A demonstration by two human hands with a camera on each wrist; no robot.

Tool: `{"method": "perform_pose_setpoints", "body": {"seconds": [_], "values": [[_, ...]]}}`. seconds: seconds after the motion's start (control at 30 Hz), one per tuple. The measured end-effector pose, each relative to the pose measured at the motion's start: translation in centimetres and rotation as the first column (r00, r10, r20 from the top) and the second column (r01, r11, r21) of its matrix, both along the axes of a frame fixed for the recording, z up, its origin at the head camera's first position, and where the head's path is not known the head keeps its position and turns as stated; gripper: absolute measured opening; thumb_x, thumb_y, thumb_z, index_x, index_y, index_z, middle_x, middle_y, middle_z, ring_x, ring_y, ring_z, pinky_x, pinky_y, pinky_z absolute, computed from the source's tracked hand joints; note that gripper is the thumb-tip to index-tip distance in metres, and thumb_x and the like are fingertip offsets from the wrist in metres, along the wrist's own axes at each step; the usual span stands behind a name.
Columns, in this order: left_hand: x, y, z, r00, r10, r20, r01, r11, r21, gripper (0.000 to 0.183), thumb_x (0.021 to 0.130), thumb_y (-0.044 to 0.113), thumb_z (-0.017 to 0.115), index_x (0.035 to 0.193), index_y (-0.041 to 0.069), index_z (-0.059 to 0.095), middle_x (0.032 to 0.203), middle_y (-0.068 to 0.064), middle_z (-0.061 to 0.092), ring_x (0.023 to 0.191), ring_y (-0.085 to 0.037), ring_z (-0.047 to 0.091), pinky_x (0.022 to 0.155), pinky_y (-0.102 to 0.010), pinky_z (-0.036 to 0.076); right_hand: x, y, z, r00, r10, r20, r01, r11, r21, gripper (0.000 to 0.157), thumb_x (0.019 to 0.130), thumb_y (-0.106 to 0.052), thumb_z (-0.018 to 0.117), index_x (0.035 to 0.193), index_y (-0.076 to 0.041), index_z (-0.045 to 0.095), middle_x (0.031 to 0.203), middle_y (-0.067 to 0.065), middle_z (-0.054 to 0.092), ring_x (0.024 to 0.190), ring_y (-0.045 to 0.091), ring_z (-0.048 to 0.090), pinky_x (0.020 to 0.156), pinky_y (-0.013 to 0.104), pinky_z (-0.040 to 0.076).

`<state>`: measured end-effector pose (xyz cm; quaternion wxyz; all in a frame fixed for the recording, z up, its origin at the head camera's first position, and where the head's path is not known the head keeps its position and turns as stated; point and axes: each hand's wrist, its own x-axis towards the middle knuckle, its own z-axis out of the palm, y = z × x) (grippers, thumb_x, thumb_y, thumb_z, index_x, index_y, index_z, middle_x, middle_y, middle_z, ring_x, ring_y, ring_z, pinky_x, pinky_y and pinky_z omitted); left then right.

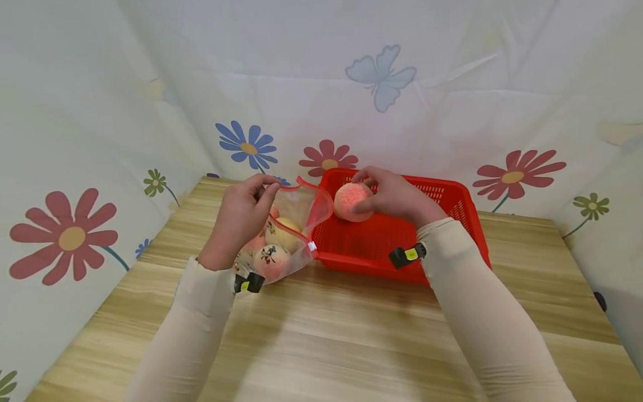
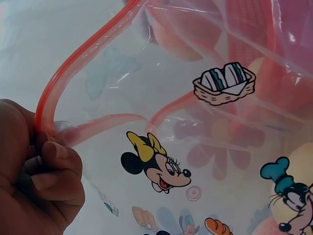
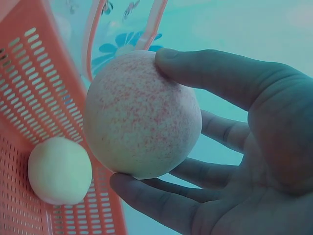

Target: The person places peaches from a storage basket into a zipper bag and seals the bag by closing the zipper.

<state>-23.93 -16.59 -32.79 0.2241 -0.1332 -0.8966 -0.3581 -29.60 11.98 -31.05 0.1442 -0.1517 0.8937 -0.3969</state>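
My left hand point(image 1: 241, 215) pinches the red zip edge of a clear zip bag point(image 1: 303, 262) printed with cartoon figures. The bag's mouth gapes toward the right, and several peaches point(image 1: 271, 261) lie inside it. In my right hand point(image 1: 397, 195) is a pink speckled peach point(image 1: 350, 202), gripped between thumb and fingers, above the left part of a red plastic basket point(image 1: 464, 204) and close to the bag's opening. Another, paler peach point(image 3: 59, 170) sits in the basket in the right wrist view; in the head view my right hand hides it.
The basket and bag stand side by side on a wood-grain table point(image 1: 301, 346), the bag at the basket's left. Behind them hangs a white cloth point(image 1: 442, 128) printed with flowers and a butterfly. A white slider point(image 1: 312, 245) sits on the bag's zip.
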Motion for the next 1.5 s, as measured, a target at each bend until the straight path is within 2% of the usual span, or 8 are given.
{"method": "perform_pose_setpoints", "body": {"seconds": [0.37,0.57,0.77,1.03,1.33,1.5], "values": [[-0.1,0.2,-0.1,1.0,-0.003,0.0,0.003,1.0,0.001,0.023,0.098,0.023,0.057,0.107,0.006,0.07,0.06,-0.006,0.047,0.052,-0.018,0.041,0.048,-0.028,0.034,1.0,-1.5,0.5,0.997,0.052,-0.053,-0.054,0.998,-0.04,0.058,0.076,-0.027,0.082,0.125,-0.022,0.051,0.126,0.003,0.053,0.111,0.025,0.052,0.082,0.041,0.056],[-0.1,0.3,-0.1,1.0,-0.01,-0.009,0.01,1.0,0.004,0.022,0.098,0.023,0.058,0.106,0.007,0.07,0.061,-0.006,0.048,0.052,-0.018,0.041,0.048,-0.028,0.034,1.5,-2.4,0.7,0.995,0.06,-0.078,-0.065,0.996,-0.063,0.054,0.077,-0.026,0.081,0.123,-0.024,0.053,0.119,0.001,0.056,0.108,0.024,0.054,0.081,0.041,0.055],[0.0,0.3,0.0,1.0,-0.014,-0.007,0.014,1.0,0.01,0.021,0.098,0.023,0.057,0.106,0.008,0.069,0.062,-0.006,0.049,0.053,-0.018,0.042,0.049,-0.027,0.035,1.6,-3.3,0.7,0.995,0.067,-0.08,-0.072,0.995,-0.072,0.055,0.075,-0.026,0.082,0.122,-0.026,0.054,0.119,-0.001,0.056,0.106,0.024,0.056,0.081,0.04,0.056],[0.0,0.4,-0.1,1.0,-0.006,-0.005,0.006,1.0,0.001,0.02,0.099,0.023,0.055,0.11,0.008,0.065,0.064,-0.007,0.052,0.054,-0.02,0.045,0.049,-0.029,0.038,1.6,-4.4,0.5,0.99,0.095,-0.099,-0.099,0.994,-0.036,0.057,0.075,-0.028,0.081,0.124,-0.029,0.052,0.122,-0.004,0.055,0.103,0.024,0.058,0.077,0.036,0.057],[0.0,0.3,-0.3,0.999,-0.016,-0.029,0.016,1.0,0.003,0.02,0.1,0.022,0.053,0.109,0.008,0.064,0.06,-0.006,0.049,0.051,-0.02,0.042,0.048,-0.031,0.036,1.7,-5.7,0.2,0.988,0.102,-0.118,-0.101,0.995,0.016,0.058,0.075,-0.028,0.081,0.126,-0.029,0.052,0.128,-0.005,0.054,0.104,0.02,0.057,0.079,0.035,0.057],[0.0,0.3,-0.3,0.999,-0.015,-0.049,0.015,1.0,-0.002,0.02,0.1,0.021,0.053,0.109,0.007,0.064,0.059,-0.006,0.047,0.049,-0.019,0.041,0.047,-0.031,0.034,1.7,-6.2,0.0,0.987,0.077,-0.139,-0.079,0.997,-0.005,0.048,0.08,-0.023,0.077,0.122,-0.026,0.055,0.122,-0.005,0.058,0.108,0.019,0.056,0.083,0.034,0.056]]}}
